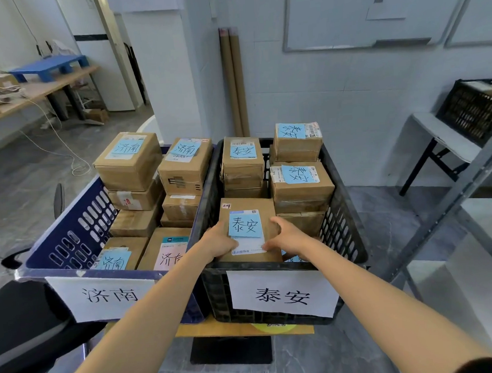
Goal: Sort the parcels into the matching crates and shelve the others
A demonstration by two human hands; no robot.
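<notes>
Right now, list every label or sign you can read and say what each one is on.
"济南": white sign on the blue crate.
"泰安": white sign on the black crate.
"泰安": blue note on the parcel held by both hands.
"济南": notes on parcels in the blue crate.
"泰安": notes on the other parcels in the black crate.
Printed shipping labels: too small to read.

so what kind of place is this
Probably a small parcel sorting room or courier depot. Taped cardboard parcels with handwritten city notes fill a blue crate and a black crate, each carrying a matching paper sign, and bare metal shelving stands at the right.
</notes>
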